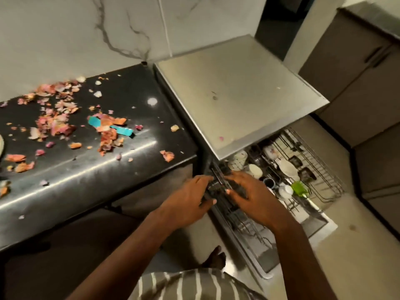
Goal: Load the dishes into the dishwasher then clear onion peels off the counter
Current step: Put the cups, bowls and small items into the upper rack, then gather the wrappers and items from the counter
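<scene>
Both hands meet on a dark item at the dishwasher rack's (pixel 311 169) left rail: left hand (pixel 190 204) grips its edge, right hand (pixel 249 195) curls over it. Better to seat it squarely between tines before letting go. Onion peels (pixel 58 122) wait at ten o'clock on the counter (pixel 134 152)

A: What do the hands hold?
B: Something dark and blurred (pixel 218 187); can't tell.
A: The pulled-out wire dishwasher rack (pixel 320 169)?
B: Half hidden under the steel top (pixel 238 94).
A: The pale plate (pixel 1 146)?
B: Cut off at the left edge.
</scene>
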Motion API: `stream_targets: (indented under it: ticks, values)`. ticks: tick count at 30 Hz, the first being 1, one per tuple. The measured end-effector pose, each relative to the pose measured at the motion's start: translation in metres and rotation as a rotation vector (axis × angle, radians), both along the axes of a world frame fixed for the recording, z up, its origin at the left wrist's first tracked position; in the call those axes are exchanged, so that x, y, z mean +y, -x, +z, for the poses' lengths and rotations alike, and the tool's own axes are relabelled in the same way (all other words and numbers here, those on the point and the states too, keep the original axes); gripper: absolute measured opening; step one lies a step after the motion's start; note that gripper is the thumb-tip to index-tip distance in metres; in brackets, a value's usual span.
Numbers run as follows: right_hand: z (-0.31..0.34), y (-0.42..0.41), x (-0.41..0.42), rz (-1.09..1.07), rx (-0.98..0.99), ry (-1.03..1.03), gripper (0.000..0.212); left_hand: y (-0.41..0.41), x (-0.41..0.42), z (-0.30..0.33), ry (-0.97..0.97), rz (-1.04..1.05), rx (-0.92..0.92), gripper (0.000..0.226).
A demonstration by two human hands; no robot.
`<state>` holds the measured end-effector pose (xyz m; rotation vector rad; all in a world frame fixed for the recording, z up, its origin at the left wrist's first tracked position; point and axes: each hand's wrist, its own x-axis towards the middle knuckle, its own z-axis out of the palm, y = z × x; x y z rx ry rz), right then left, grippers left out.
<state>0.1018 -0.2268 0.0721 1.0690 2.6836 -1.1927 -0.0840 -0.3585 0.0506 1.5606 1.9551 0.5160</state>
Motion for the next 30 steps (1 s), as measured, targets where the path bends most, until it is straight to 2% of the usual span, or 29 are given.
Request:
stream_targets:
  ticks: [8,13,17,22,30]
  values:
    - [-0.011,-0.093,0.010,-0.223,0.023,-0.020,0.042,-0.060,0.050,0.001,0.152,-0.211,0.028,0.066]
    - [-0.013,-0.141,0.005,-0.382,-0.173,-0.077,0.045,-0.079,0.078,-0.002,0.210,-0.361,0.200,0.075]
    - [-0.012,-0.167,0.009,-0.470,-0.210,-0.115,0.046,-0.097,0.091,-0.012,0.237,-0.420,0.276,0.080]
    - [-0.016,-0.187,0.011,-0.472,-0.248,-0.125,0.046,-0.119,0.084,-0.015,0.295,-0.414,0.300,0.083]
    - [-0.036,-0.241,0.037,-0.312,-0.317,-0.225,0.042,-0.175,0.092,-0.028,0.348,-0.303,0.382,0.086]
